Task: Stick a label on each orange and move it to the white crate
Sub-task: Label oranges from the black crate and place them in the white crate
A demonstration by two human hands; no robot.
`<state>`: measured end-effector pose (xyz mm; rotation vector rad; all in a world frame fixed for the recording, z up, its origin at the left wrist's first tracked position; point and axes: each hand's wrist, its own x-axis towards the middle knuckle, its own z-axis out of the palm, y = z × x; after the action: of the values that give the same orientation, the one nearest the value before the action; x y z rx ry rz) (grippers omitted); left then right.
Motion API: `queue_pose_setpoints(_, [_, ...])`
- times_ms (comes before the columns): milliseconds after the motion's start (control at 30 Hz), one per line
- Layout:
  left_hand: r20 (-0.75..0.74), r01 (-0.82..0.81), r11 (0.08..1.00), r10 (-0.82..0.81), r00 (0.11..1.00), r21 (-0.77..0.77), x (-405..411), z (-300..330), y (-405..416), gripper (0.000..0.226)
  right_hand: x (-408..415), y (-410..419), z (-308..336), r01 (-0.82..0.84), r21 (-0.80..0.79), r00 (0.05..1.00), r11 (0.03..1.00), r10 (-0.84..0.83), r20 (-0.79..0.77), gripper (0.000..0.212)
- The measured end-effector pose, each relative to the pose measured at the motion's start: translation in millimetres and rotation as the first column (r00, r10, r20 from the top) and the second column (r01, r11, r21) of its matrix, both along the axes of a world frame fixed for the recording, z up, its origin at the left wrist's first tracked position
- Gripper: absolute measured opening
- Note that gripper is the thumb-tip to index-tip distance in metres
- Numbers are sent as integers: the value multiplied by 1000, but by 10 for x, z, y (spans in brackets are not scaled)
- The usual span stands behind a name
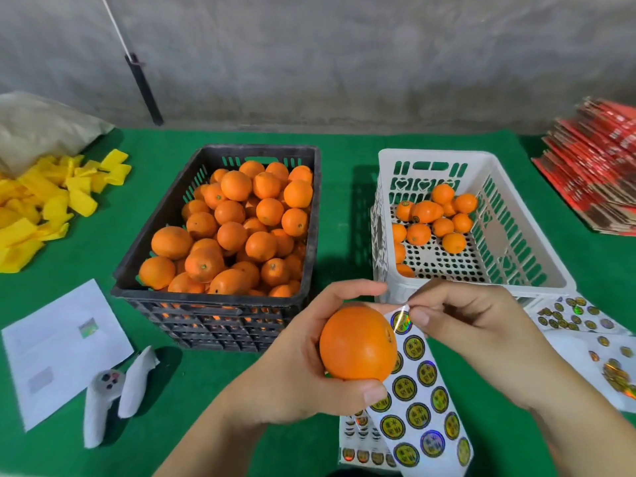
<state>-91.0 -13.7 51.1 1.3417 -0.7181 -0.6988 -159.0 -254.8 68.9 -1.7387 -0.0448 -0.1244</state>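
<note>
Orange in hand: an orange [358,342] was held just in front of the black crate [220,315], clear of the green table cover [344,156]; firm, round and smooth-skinned, it looked light enough for one hand, though the waxy peel may slip under a loose hold
Left hand: the left hand [309,342] cupped the fruit, fingers curled over the top and thumb under it; a grip across the widest part, as here, seemed safest, leaving the near face bare for a label
Right hand: the right hand [464,321] pinched the top edge of a sticker sheet [423,397] beside the orange, at the uppermost label [401,321]; whether that label was already lifting could not be told
Sticker sheet: thin, limp and glossy; likely to curl, and best taken by an edge
Black crate: piled with unlabelled oranges [234,228]
White crate: the white crate [537,270], to the right of the black crate, held about a dozen oranges [433,222], some showing labels
Further out: more sticker sheets [585,342] lay right of the black crate; yellow wrappers [44,204] and a printed paper [62,349] lay to its left
</note>
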Motion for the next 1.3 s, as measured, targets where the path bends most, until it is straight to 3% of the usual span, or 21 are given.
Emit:
queue_pose_setpoints(100, [21,44,999,-44,999,2,13,30,17,88,-26,-41,-66,-20,246,989,969,54,-134,39])
queue_pose_setpoints(167, [25,60,998,-59,998,-18,15,45,25,87,-14,5,-72,44,383,980,923,35,-198,25])
queue_pose_setpoints(233, [18,38,999,-37,999,-28,17,39,10,85,-4,42,-60,229,260,967,938,-189,-170,10])
queue_pose_setpoints(300, [28,-21,1000,21,999,1,24,17,-24,82,-35,61,-15,478,24,875,878,-478,74,22])
queue_pose_setpoints(333, [50,-59,998,58,997,29,27,5,-47,81,-61,88,62,538,-35,822,842,-515,243,21])
queue_pose_setpoints(400, [93,-106,992,99,991,69,37,-24,-101,77,-131,192,198,517,-203,771,832,-348,534,14])
queue_pose_setpoints(467, [88,-98,991,91,992,85,53,-31,-152,71,-167,298,208,414,-452,783,790,-56,619,14])
queue_pose_setpoints(533, [36,-44,994,40,999,97,64,-19,-192,70,-160,368,153,320,-626,819,712,124,560,15])
queue_pose_setpoints(667, [-51,8,998,-5,999,55,87,-36,-198,76,-179,305,137,193,-737,866,648,242,439,31])
queue_pose_setpoints(833, [-223,26,997,-44,974,-79,10,-121,-263,90,-208,207,69,102,-891,932,443,271,241,81])
queue_pose_setpoints(900, [-373,33,987,-91,924,-160,-48,-143,-318,90,-203,203,43,92,-870,942,485,242,234,85])
queue_pose_setpoints(1033, [-734,-59,966,-151,663,-252,-50,-83,-358,74,-219,194,-29,-12,-703,933,711,260,247,68])
queue_pose_setpoints(1133, [-828,-84,943,-238,508,-323,-39,-117,-354,45,-163,182,-53,-36,-647,939,761,246,238,71])
queue_pose_setpoints(1200, [-843,-78,922,-309,441,-379,-77,-103,-364,46,-129,175,-56,-85,-548,947,832,238,215,73])
queue_pose_setpoints(1233, [-838,-90,913,-320,442,-397,-89,-115,-362,61,-118,180,-54,-99,-482,952,871,223,207,73])
queue_pose_setpoints(1300, [-774,-90,916,-275,571,-391,-97,-152,-363,93,-101,210,-40,-80,-305,971,949,143,190,74])
